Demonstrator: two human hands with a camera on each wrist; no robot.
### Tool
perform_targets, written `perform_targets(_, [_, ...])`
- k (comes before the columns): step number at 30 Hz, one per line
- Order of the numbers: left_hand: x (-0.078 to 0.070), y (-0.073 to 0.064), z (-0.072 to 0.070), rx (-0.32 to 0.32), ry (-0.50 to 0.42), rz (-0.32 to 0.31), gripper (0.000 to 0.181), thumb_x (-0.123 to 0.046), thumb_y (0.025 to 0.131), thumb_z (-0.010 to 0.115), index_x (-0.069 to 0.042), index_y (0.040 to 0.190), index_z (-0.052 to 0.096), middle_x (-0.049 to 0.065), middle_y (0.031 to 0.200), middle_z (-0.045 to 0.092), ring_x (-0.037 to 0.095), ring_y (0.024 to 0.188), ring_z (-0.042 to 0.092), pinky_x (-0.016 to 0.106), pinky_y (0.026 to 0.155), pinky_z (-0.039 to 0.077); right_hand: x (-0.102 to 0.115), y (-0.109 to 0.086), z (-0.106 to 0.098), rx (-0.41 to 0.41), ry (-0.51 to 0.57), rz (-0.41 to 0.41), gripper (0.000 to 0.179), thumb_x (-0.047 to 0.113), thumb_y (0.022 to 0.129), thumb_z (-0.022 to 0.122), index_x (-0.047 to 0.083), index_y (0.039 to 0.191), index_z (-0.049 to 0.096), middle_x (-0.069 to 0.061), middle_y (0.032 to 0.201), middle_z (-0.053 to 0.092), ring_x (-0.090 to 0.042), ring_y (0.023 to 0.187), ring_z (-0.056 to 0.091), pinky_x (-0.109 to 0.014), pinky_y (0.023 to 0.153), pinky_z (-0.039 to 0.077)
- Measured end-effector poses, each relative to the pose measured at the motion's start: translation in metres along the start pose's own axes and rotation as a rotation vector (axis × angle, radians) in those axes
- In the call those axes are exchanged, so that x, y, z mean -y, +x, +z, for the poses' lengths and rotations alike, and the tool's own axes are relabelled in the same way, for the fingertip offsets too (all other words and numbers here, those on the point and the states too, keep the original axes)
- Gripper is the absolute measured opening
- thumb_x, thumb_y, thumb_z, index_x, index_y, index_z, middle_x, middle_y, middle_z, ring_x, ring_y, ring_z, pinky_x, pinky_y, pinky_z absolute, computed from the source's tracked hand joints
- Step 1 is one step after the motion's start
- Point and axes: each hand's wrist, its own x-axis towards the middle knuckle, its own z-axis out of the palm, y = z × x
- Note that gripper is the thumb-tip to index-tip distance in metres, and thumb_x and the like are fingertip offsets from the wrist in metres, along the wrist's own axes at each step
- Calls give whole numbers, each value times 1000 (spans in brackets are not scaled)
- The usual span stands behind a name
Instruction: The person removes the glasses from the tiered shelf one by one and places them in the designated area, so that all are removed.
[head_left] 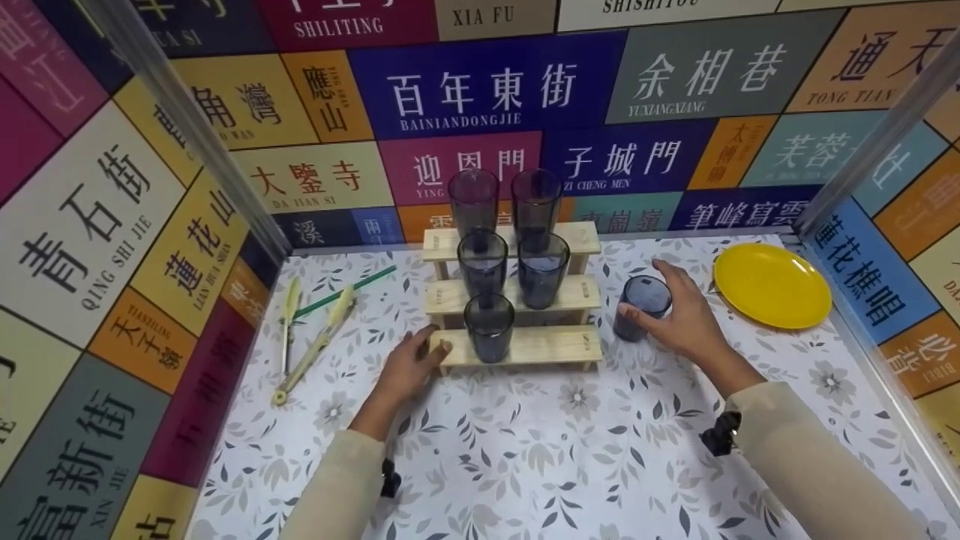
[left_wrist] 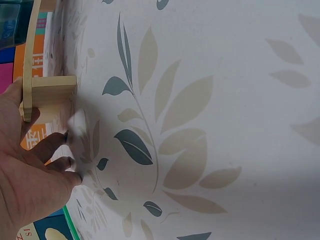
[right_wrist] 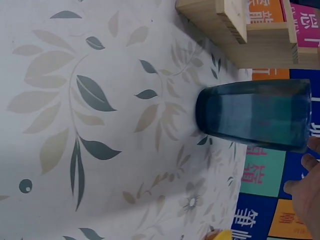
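A three-tier wooden stand (head_left: 551,346) holds several dark tinted glasses: two on the top tier, two on the middle and a single glass (head_left: 489,330) on the bottom one. At the bottom tier's left end, my left hand (head_left: 409,367) grips the board, thumb on its edge; the left wrist view shows the other fingers below the board end (left_wrist: 29,100). To the right of the stand, my right hand (head_left: 686,311) is around another tinted glass (head_left: 637,330), thumb across its near side. This glass (right_wrist: 255,115) looks upright; whether its base touches the table is hard to tell.
Tongs (head_left: 319,345) with pale yellow tips lie left of the stand, beside a thin green stick (head_left: 375,279). A yellow plate (head_left: 772,285) lies at the far right. Panels with printed signs (head_left: 487,82) enclose the leaf-patterned tabletop (head_left: 525,457) at the back and sides.
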Motion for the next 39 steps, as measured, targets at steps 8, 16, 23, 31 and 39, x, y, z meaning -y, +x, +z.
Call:
perform_targets(8, [-1,-1,-1,18,-9,-3,70,-56,111,62,-17,168,50,27,172,45,48,170,24,70,134,28,23,-5,2,-6,-33,-135,103,62,95,83,14,173,35,-24,176,37,-52,161,38,-78,125,34])
perform_targets(16, [3,1,0,28,-18,-6,73,-58,109,63,-18,168,49,26,173,44,48,170,21,66,136,25,45,-12,10,4,-49,-269,101,59,93,87,14,171,42,-20,170,48,-47,156,46,-73,124,40])
perform_targets(23, [13,6,3,0,-15,41,78,-68,106,63,-17,164,55,30,166,52,54,166,29,69,132,31,67,-21,20,1,-29,-373,94,53,89,92,15,165,52,-17,162,57,-42,150,53,-70,120,46])
perform_targets(31, [15,5,2,8,-29,26,82,-70,104,64,-17,165,54,30,169,48,51,168,27,66,134,29,84,-27,41,47,-6,-455,88,53,87,94,12,157,60,-14,153,65,-39,137,66,-63,111,56])
perform_targets(39, [0,-1,-1,15,-20,-13,74,-62,108,63,-16,165,53,29,170,46,50,168,26,68,134,29,99,-33,67,72,23,-488,87,52,88,93,10,157,62,-16,152,68,-44,139,66,-64,113,56])
